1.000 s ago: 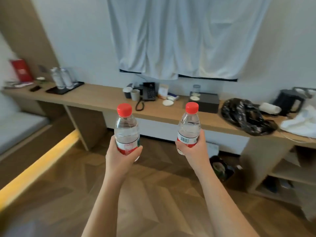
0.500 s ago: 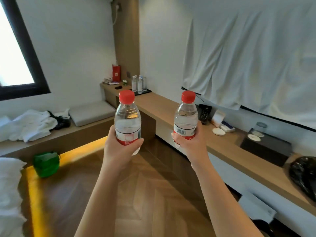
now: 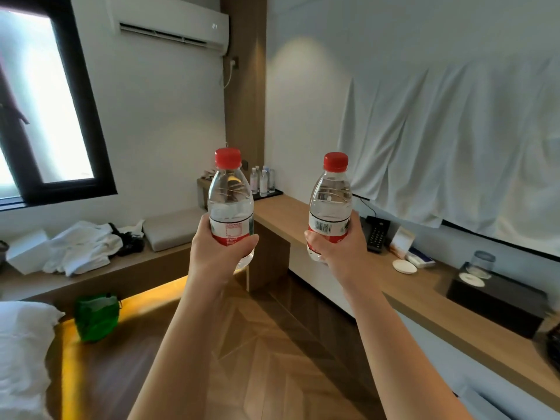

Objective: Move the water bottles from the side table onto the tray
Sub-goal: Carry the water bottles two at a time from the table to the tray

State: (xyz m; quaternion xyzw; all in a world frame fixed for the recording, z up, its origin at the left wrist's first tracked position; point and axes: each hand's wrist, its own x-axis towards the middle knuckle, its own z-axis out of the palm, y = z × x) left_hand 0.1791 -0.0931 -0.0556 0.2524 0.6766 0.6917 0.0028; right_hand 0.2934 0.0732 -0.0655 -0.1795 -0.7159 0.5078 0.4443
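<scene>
The person stands with both bare forearms stretched forward and angled upward, a water bottle upright in each hand, out over the herringbone wood floor point(image 3: 272, 359). The left grip point(image 3: 216, 256) is wrapped round the lower half of the left bottle point(image 3: 230, 198). Its thumb lies across the red part of the label, the other fingers are hidden behind the bottle, and the back of the hand faces the person. The right grip point(image 3: 341, 253) is curled round the lower half of the right bottle point(image 3: 330, 201) in much the same way, with fingertips showing at the bottle's left side below the barcode. Both bottles are clear with red caps at about the same height. They are well apart from each other and touch nothing but the hands.

The long wooden bench point(image 3: 281, 212) runs along the right-hand wall under a hanging white sheet point(image 3: 454, 140). At its far end, by the corner of the room, sits the black tray point(image 3: 274, 193) with a cluster of small bottles point(image 3: 263, 179) standing on it. The held bottles are well short of it. Nearer along the bench's back edge are a black telephone point(image 3: 376, 234), a round white coaster point(image 3: 404, 266) and a black box point(image 3: 497, 304) with a glass point(image 3: 482, 263) on top. To the left a green bag point(image 3: 96, 318) stands on the floor, below a low ledge point(image 3: 136, 268) that carries crumpled white towels point(image 3: 81, 250) and a cushion point(image 3: 172, 228).
</scene>
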